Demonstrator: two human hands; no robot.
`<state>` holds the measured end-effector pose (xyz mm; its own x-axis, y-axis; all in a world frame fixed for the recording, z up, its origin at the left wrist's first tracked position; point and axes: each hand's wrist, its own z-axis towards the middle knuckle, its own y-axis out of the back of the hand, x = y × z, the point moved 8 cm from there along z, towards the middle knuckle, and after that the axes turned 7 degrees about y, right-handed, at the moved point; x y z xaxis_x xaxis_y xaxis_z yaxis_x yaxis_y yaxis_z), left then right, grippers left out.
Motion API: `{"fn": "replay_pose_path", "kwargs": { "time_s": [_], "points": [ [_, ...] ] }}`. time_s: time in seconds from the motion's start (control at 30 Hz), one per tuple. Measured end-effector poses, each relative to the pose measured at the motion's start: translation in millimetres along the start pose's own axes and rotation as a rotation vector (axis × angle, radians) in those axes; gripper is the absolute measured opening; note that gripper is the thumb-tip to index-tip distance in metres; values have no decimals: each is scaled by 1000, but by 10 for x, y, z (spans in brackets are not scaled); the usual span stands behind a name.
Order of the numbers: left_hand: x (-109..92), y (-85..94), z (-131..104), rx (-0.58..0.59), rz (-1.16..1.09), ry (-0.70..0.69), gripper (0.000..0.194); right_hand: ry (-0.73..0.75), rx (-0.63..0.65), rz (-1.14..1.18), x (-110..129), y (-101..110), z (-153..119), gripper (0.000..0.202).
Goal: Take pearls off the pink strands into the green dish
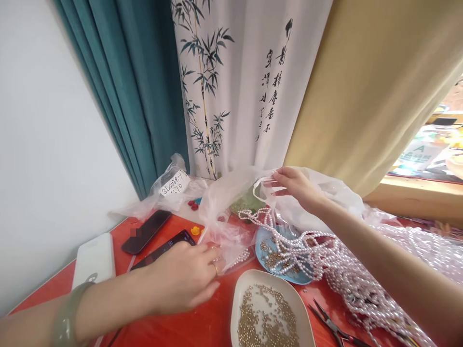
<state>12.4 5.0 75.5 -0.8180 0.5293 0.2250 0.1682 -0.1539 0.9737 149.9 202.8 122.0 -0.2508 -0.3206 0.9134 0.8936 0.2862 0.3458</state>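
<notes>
My left hand (190,274), with a green bangle at the wrist and a ring, has its fingers on the lower left edge of a translucent plastic bag (231,236). At the bag's upper edge, my right hand (294,185) pinches the plastic near a white loop. Strands of pale pink pearl beads (325,255) run from beside the bag across a blue dish (262,241) to a large pile at the right. In front stands a white dish (238,308) with small gold beads (267,318).
Pliers (333,325) lie right of the white dish. Two dark phones (148,231) and a white box (94,260) are at the left on the red table (202,318). A labelled bag (175,183) lies at the back, before the curtains (235,96).
</notes>
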Motion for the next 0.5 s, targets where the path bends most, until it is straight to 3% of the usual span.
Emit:
{"fn": "replay_pose_path", "kwargs": {
  "time_s": [0.17, 0.3, 0.5],
  "points": [
    [98, 62, -1, -118, 26, 53, 31, 72, -13, 50, 264, -26, 96, 11],
    [205, 44, 20, -123, 83, 97, 31, 99, -20, 60, 469, -91, 215, 12],
    [576, 73, 45, -115, 116, 207, 29, 174, -53, 108, 886, -201, 398, 15]
  ]
}}
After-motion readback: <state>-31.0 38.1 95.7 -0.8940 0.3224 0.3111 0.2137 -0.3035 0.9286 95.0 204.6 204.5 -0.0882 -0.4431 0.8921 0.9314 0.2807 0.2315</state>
